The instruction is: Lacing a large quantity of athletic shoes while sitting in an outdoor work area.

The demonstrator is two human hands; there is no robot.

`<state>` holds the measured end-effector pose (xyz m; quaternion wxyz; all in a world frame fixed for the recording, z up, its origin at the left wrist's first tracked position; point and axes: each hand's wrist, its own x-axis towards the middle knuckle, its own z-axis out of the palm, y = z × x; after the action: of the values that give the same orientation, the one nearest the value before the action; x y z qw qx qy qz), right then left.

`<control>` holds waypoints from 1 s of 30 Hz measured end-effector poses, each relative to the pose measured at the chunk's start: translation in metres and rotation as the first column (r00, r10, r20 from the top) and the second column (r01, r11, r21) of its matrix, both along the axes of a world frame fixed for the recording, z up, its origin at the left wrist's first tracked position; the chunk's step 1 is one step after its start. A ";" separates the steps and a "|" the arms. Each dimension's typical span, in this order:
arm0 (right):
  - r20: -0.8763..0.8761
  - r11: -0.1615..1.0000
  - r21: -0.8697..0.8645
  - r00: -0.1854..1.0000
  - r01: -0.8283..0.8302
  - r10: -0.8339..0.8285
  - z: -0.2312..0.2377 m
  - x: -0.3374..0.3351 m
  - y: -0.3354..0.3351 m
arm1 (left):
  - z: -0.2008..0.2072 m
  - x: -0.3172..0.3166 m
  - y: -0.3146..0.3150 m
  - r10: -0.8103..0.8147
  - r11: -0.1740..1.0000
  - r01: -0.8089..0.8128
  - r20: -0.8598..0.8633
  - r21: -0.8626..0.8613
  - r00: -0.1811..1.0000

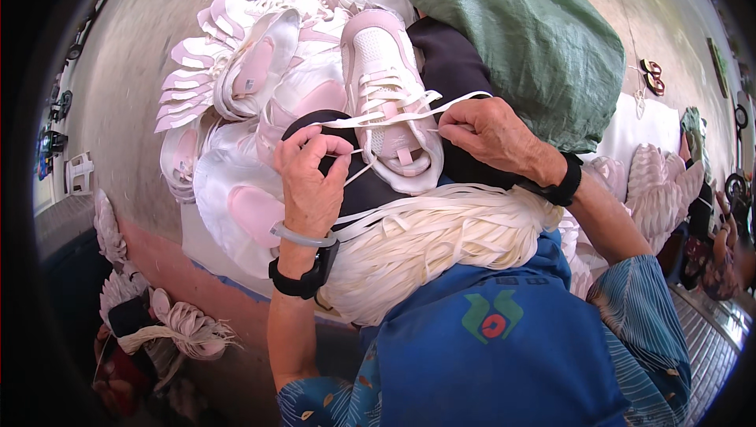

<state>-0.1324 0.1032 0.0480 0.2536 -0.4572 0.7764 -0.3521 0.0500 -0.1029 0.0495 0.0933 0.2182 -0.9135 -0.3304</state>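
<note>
A white and pale pink sneaker upper [383, 49] lies across my dark-clad lap, its toe pointing away and its opening toward me. White lace [378, 120] crosses its front through several eyelets, and loose lengths stretch to both sides. My left hand [309, 179] pinches lace at the left of the opening, thumb and forefinger together. At the right, my right hand [492, 134] is closed on another length of lace, fingers curled in. A thick bundle of cream-white laces [433, 242] rests on my lap, over the blue apron [488, 364].
More shoe uppers [252, 65] are piled at the left, beside and beyond the sneaker. A green woven sack [520, 41] bulges at the far right. Stacked uppers [657, 183] stand at the right, near another person [713, 258]. Sandals [652, 77] lie on the floor.
</note>
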 end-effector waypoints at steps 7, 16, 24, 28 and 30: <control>-0.041 0.997 0.035 0.996 -0.075 0.077 -0.010 0.001 0.010 | -0.010 0.001 -0.001 0.016 1.000 -0.017 -0.056 -0.006 0.998; 0.028 0.992 0.040 0.992 -0.121 0.120 -0.013 -0.009 0.013 | 0.001 -0.006 0.000 0.001 1.000 -0.002 0.064 0.022 0.998; 0.097 0.994 0.019 0.990 -0.107 0.105 -0.015 -0.013 0.014 | -0.004 -0.007 -0.001 0.006 1.000 -0.007 0.031 0.014 1.000; 0.110 0.994 -0.004 0.988 -0.112 0.111 -0.017 -0.015 0.015 | -0.006 -0.008 -0.001 0.001 1.000 -0.002 0.044 0.011 0.999; 0.108 0.993 -0.019 0.987 -0.114 0.115 -0.018 -0.016 0.014 | -0.006 -0.008 0.000 0.031 0.999 -0.032 0.042 0.024 0.999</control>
<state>-0.1488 0.1175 0.0295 0.3124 -0.4828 0.7316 -0.3661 0.0419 -0.1029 0.0438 0.0769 0.2407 -0.9075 -0.3356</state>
